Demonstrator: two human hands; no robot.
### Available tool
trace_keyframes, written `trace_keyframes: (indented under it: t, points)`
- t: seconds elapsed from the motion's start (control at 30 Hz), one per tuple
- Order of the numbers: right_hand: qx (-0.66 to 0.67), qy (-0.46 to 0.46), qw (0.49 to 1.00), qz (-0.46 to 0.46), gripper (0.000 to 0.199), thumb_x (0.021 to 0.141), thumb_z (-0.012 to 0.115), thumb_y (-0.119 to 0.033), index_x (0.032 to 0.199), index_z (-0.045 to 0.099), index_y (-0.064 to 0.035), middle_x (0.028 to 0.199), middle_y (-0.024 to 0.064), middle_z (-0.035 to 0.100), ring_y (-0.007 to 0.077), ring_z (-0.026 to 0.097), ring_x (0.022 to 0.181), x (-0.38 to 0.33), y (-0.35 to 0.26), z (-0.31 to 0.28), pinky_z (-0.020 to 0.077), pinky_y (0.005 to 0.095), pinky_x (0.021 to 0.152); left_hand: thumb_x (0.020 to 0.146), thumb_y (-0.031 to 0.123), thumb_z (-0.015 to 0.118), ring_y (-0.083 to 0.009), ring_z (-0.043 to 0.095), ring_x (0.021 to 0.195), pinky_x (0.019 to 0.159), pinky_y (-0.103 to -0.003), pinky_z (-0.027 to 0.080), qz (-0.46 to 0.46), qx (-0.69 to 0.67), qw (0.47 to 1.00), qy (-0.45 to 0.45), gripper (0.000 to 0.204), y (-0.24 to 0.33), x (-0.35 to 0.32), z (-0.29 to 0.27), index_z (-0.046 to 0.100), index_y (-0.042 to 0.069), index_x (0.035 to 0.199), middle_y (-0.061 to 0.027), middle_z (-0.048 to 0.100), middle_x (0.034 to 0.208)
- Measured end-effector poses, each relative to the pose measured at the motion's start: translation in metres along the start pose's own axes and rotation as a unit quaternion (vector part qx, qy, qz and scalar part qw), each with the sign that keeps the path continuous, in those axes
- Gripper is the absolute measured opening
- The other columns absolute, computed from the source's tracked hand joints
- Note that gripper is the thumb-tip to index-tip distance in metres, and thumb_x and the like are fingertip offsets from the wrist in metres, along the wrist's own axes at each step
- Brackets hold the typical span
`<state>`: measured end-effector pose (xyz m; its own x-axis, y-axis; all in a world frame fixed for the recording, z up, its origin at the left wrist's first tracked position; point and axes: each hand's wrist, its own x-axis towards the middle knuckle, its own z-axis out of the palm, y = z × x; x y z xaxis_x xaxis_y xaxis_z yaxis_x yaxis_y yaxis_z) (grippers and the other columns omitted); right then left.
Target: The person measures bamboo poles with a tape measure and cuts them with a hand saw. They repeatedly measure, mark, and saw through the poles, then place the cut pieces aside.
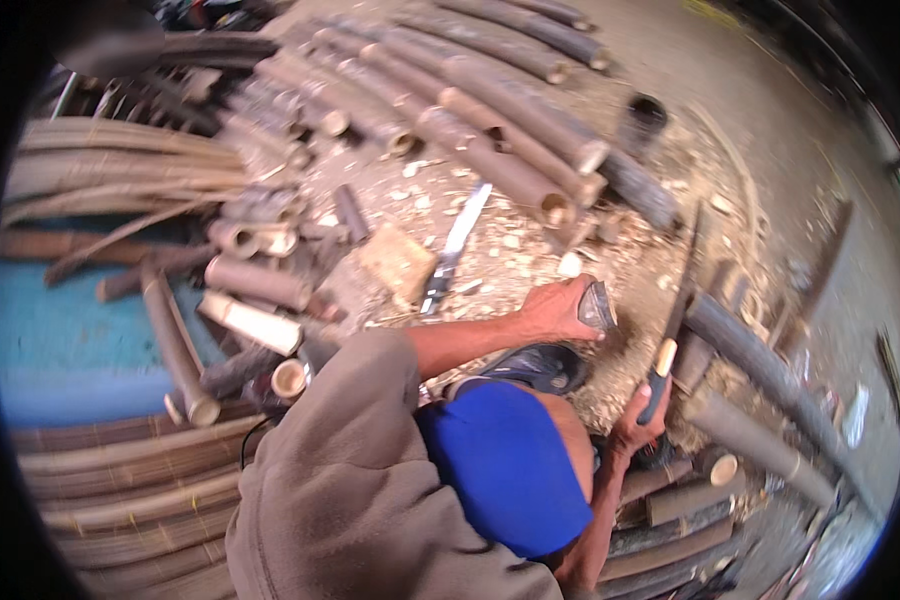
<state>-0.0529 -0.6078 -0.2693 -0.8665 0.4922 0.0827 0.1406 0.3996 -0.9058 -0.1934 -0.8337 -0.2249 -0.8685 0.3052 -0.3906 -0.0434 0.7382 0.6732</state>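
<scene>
My left hand (pixel 560 308), reaching out from a brown sleeve (pixel 330 470), is closed around a short piece of bamboo (pixel 598 305) whose cut end faces right. On the right, my right hand (pixel 638 425) grips the dark and yellow handle of a handsaw (pixel 686 268). The saw's long narrow blade points away from me, apart from the held piece. Below my left hand is a dark shoe (pixel 542 367), beside a bright blue cloth (pixel 510 470). A knife (pixel 457 240) with a pale blade and black handle lies on the ground beyond my left forearm.
Several bamboo poles (pixel 500 170) lie across the far ground, among pale chips (pixel 515 265). A flat wooden block (pixel 398 262) rests near the knife. Shorter bamboo pieces (pixel 260 280) are heaped at left, by a blue surface (pixel 80 320). More poles (pixel 760 445) lie at right.
</scene>
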Motion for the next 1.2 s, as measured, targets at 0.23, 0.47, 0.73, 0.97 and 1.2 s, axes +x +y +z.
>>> trace_keyframes:
  t: [0.23,0.47,0.73,0.97,1.2]
  points:
    - [-0.009,-0.042,0.998,-0.049,0.052,0.103,0.058,-0.021,0.147,0.054,0.0086,0.115,0.0215,0.073,0.0251,0.071,0.095,-0.010,0.021,-0.005,0.0562,0.0360,0.084,0.074,0.053,0.085,-0.0419,0.072,0.105,0.094,-0.049,0.056,-0.202,-0.001,0.946,0.254,0.100,-0.079,-0.098,-0.077,0.044,0.001,0.148,-0.0271,0.070,0.118]
    - [0.015,-0.031,0.999,-0.033,0.050,0.104,0.058,-0.017,0.146,0.054,0.0101,0.125,0.0231,0.071,0.0274,0.070,0.105,0.007,0.031,-0.014,0.0556,0.0375,0.091,0.076,0.050,0.084,-0.0383,0.067,0.116,0.099,-0.046,0.055,-0.298,-0.008,0.851,0.433,0.100,-0.171,-0.172,-0.148,0.038,0.002,0.151,-0.0265,0.064,0.133]
    - [0.009,-0.051,0.998,-0.023,0.050,0.104,0.060,-0.017,0.146,0.054,0.0090,0.121,0.0203,0.072,0.0229,0.069,0.101,0.004,0.029,-0.015,0.0549,0.0352,0.089,0.073,0.042,0.086,-0.0417,0.064,0.122,0.105,-0.048,0.049,-0.301,-0.011,0.855,0.422,0.100,-0.215,-0.228,-0.125,0.038,-0.002,0.149,-0.0299,0.064,0.133]
    - [-0.068,-0.105,0.990,-0.070,0.062,0.098,0.067,-0.017,0.154,0.048,0.0005,0.104,0.0252,0.073,0.0302,0.075,0.082,-0.007,0.031,-0.010,0.0576,0.0391,0.074,0.075,0.042,0.085,-0.0476,0.061,0.124,0.105,-0.052,0.050,-0.370,0.152,0.889,0.223,0.094,-0.253,-0.262,-0.084,0.041,0.006,0.151,-0.0301,0.061,0.133]
    - [-0.071,-0.128,0.989,-0.035,0.072,0.092,0.069,-0.018,0.157,0.045,0.0000,0.115,0.0283,0.073,0.0382,0.076,0.096,-0.019,0.020,0.004,0.0586,0.0418,0.083,0.080,0.048,0.084,-0.0472,0.051,0.135,0.108,-0.052,0.049,-0.290,0.311,0.883,0.197,0.081,-0.227,-0.226,-0.093,0.057,0.006,0.144,-0.0280,0.043,0.152]
